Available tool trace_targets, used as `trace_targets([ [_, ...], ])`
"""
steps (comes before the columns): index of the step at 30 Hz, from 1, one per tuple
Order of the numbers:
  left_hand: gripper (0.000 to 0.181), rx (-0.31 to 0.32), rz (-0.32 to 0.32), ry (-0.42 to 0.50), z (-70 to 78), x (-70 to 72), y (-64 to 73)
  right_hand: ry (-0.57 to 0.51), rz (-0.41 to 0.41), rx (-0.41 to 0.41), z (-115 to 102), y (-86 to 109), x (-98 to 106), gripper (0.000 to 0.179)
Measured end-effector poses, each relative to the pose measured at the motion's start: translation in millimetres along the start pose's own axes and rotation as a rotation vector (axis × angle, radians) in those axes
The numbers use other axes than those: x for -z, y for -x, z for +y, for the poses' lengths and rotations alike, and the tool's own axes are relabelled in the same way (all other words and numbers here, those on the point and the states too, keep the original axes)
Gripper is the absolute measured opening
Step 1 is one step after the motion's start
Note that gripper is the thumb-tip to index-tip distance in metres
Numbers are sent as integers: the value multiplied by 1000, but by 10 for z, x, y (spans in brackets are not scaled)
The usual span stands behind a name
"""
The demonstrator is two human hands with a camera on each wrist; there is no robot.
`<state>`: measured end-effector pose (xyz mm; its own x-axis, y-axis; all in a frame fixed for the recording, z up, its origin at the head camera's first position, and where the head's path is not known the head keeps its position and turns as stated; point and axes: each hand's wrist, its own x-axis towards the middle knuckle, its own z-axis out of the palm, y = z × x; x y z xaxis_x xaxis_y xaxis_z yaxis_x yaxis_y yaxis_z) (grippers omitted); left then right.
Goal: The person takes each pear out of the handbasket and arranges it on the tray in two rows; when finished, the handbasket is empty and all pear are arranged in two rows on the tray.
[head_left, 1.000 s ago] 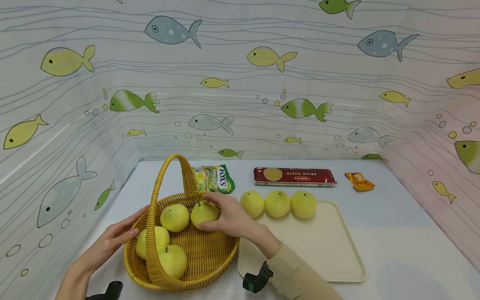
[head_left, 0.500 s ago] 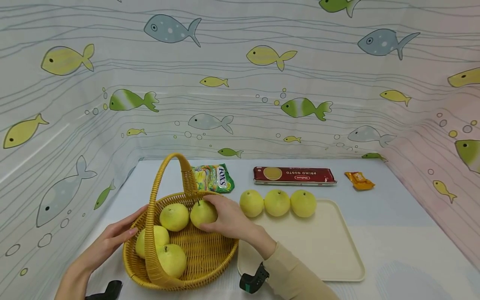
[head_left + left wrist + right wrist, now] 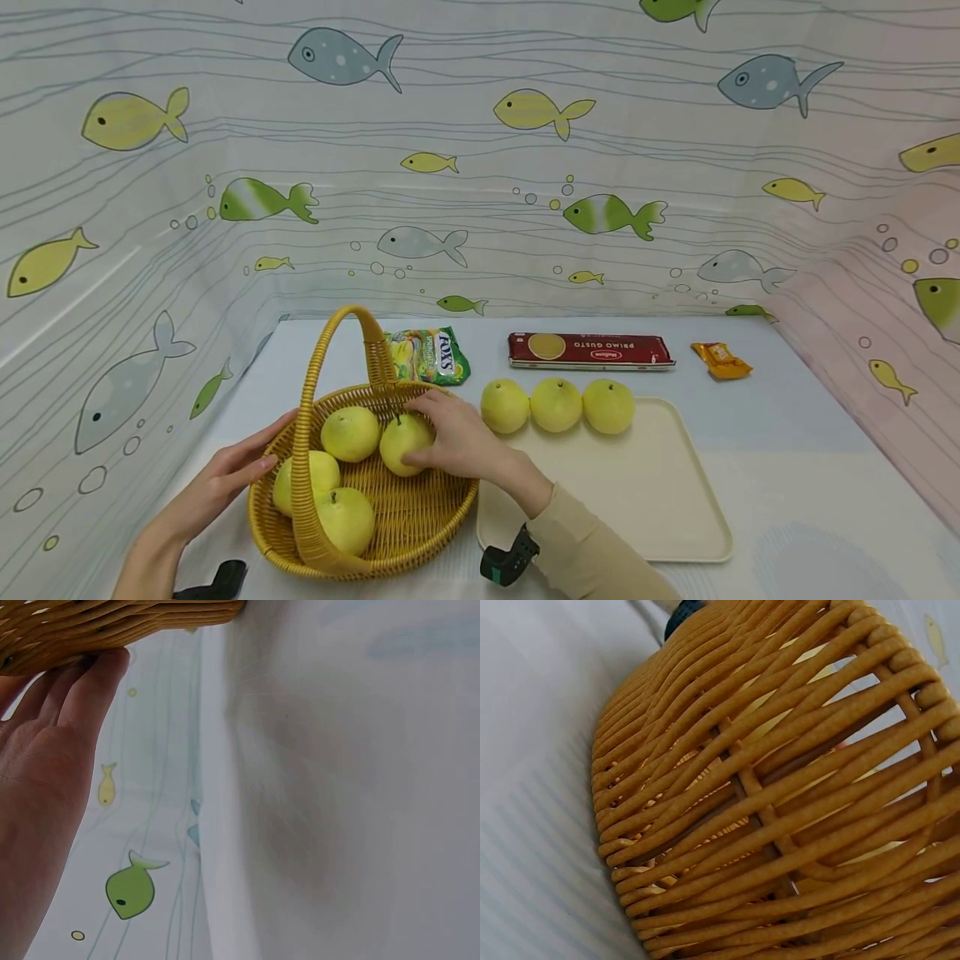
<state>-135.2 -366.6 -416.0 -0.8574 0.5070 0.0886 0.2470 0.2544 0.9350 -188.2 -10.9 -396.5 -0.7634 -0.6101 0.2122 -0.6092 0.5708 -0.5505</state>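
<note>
A yellow wicker basket (image 3: 405, 542) with a tall arched handle stands on the left of the table, several yellow-green pears inside. At its back right, my right hand (image 3: 461, 437) has its thumb and fingers around a pear (image 3: 405, 446), which rests low in the basket with its stem up. My left hand (image 3: 225, 475) lies against the basket's left outer side with fairly straight fingers. The left wrist view shows those fingers (image 3: 90, 694) touching the wickerwork (image 3: 127, 622). In the right wrist view the woven wall (image 3: 765, 795) hides the right hand.
Right of the basket lies a cream tray (image 3: 622, 508), with three pears (image 3: 556, 406) in a row at its back edge. Behind are a green candy bag (image 3: 431, 357), a dark red biscuit pack (image 3: 592, 352) and a small orange packet (image 3: 720, 360).
The pear at the right hand has shifted slightly down and toward me, and its stem sits lower. The right fingers have moved a little over it. The left hand has stayed in place.
</note>
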Motion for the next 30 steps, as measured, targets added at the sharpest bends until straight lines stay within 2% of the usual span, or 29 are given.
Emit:
trace_targets([
  [14, 56, 21, 6, -7, 14, -9, 12, -13, -63, 14, -5, 19, -2, 60],
  [30, 56, 11, 1, -5, 21, -12, 2, 98, -85, -20, -39, 9, -70, 70],
])
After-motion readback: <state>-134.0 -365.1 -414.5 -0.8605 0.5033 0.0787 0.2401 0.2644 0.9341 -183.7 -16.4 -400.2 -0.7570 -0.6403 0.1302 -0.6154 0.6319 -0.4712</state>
